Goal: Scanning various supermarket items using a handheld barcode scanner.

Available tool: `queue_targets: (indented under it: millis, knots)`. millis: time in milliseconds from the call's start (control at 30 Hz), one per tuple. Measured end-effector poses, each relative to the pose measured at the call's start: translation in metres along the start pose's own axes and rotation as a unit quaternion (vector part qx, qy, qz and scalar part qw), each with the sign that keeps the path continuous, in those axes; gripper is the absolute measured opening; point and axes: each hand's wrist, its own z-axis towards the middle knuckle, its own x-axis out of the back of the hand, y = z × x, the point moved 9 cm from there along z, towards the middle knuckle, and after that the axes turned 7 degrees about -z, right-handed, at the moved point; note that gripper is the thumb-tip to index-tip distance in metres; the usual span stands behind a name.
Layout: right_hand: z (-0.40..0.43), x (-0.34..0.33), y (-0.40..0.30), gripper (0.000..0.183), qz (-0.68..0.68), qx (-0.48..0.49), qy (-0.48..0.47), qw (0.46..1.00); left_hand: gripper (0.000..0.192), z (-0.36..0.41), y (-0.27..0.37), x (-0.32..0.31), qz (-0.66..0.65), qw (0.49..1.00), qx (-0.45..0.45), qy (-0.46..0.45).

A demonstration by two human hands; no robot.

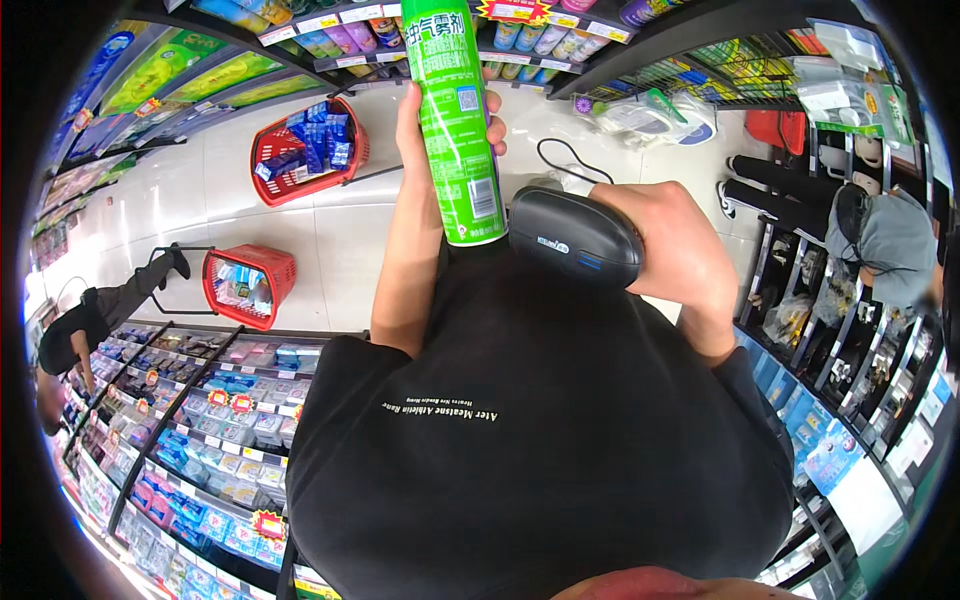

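A tall green aerosol can [457,135] is upright in the grip of my left hand [412,139], thumb on one side and fingertips showing on the other. Its printed side, with a barcode near the base, faces me. Close beside the can, my right hand [675,232] grips a black handheld barcode scanner [574,236]. The scanner's rounded back is towards me and carries small blue lights; its front is hidden. A black cable [574,146] loops out beyond the scanner.
Two red shopping baskets, one with blue boxes [360,142] and one with mixed packets [281,281], stand on the tiled floor [345,255]. Shelves of spray cans [547,37] lie ahead. A person [75,322] is at the left shelves, another [877,232] at the right.
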Motion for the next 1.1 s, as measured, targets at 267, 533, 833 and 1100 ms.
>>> queue_targets:
  millis: [267,533,833,1100]
  knots:
    - [-0.012,-0.018,0.062,0.047,0.230,-0.054,0.162,0.958,0.092,-0.003,-0.001,-0.012,0.054,0.994,-0.080,-0.043]
    - [-0.008,-0.066,0.089,0.082,0.706,0.036,0.233,0.668,0.077,-0.014,0.015,-0.090,0.176,0.939,-0.284,-0.083]
    - [-0.018,-0.114,0.152,0.011,0.804,-0.120,0.301,0.498,0.083,-0.029,-0.015,-0.105,0.455,0.847,-0.266,-0.072]
    - [-0.035,-0.102,0.211,0.016,0.710,-0.212,0.311,0.595,0.067,-0.033,0.018,-0.028,0.503,0.850,-0.149,0.055]
